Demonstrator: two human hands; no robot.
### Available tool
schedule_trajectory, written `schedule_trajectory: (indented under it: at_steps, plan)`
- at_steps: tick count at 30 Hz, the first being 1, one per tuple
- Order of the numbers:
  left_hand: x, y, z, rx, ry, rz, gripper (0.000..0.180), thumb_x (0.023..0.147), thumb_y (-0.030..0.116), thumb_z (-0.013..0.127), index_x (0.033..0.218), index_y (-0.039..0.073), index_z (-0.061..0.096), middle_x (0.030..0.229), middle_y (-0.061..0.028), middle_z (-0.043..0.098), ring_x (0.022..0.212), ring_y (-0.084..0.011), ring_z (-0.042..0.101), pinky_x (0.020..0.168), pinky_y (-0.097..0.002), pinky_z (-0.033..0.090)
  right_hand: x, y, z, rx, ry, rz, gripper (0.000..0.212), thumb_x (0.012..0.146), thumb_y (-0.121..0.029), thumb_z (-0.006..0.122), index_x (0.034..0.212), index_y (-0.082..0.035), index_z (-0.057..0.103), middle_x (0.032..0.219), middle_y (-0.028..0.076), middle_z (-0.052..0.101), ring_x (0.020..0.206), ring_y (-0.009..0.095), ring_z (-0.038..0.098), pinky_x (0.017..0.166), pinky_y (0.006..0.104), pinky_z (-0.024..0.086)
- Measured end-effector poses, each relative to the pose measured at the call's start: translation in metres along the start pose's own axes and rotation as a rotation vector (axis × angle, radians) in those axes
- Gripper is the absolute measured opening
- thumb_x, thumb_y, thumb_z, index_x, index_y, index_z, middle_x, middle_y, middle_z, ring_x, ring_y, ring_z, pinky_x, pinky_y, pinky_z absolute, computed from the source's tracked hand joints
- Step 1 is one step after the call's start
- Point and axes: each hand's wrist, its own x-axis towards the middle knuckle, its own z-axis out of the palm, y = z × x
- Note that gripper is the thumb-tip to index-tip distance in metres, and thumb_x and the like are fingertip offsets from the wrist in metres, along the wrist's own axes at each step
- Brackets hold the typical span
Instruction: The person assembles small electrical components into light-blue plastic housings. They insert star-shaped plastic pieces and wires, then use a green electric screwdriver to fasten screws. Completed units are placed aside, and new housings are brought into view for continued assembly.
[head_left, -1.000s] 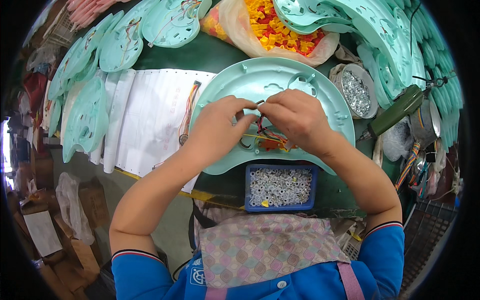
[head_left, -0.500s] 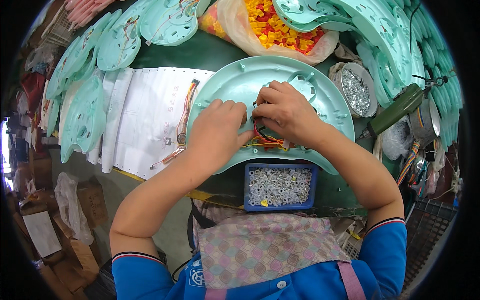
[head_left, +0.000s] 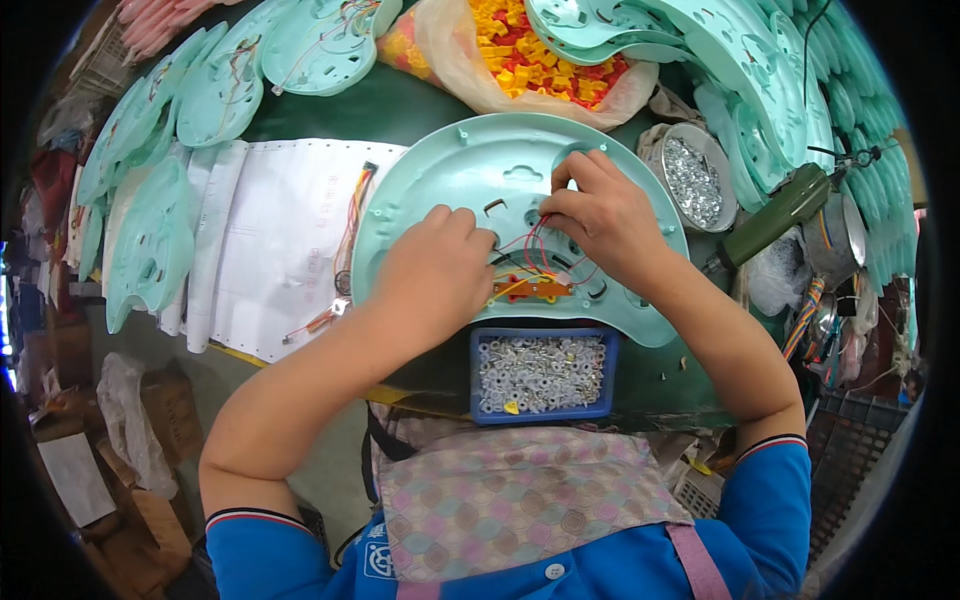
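A mint-green, half-round plastic shell (head_left: 455,160) lies in front of me with its hollow side up. Inside its near part sits a brown circuit strip (head_left: 540,289) with yellow, red and black wires. My right hand (head_left: 605,215) is over the shell's right half, finger and thumb pinched on thin red wires (head_left: 535,245) that run back to the strip. Over the left half, my left hand (head_left: 437,262) is curled with its fingertips down beside dark wires; whatever they grip is hidden.
A blue tray (head_left: 545,415) of small screws and washers stands at the near edge. Beyond the shell are a bag (head_left: 440,45) of yellow and red parts and a metal bowl (head_left: 722,150) of screws. A green electric screwdriver (head_left: 780,220) hangs at right; papers (head_left: 285,220) lie left.
My right hand has shifted slightly right across the shell, drawing the red wires up and spreading them. The left hand stays at the shell's left half. The whole view has moved slightly.
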Motion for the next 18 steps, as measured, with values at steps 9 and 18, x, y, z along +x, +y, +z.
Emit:
schedule_trajectory:
  at_steps: [9,18]
  plan:
    - [0.036,-0.004,0.013,-0.243,0.138,0.032,0.005,0.087,0.004,0.064,0.091,0.0,0.062,0.089,-0.0167,0.057,0.086,-0.0366,0.058,0.078,-0.0457,0.049,0.016,0.0,0.002,-0.126,-0.13,-0.159,0.004,0.075,-0.01,0.068,0.075,-0.007,0.067,0.095,0.006,0.054,0.095,0.024,0.057,0.082,0.0375,0.049]
    - [0.037,-0.006,0.018,-0.248,0.11,-0.004,0.008,0.088,0.004,0.064,0.095,0.0,0.062,0.089,-0.017,0.056,0.087,-0.0374,0.058,0.079,-0.0461,0.048,0.018,-0.003,-0.001,-0.108,-0.2,-0.17,0.003,0.074,-0.005,0.068,0.077,-0.005,0.067,0.096,0.01,0.055,0.093,0.027,0.061,0.08,0.0395,0.053]
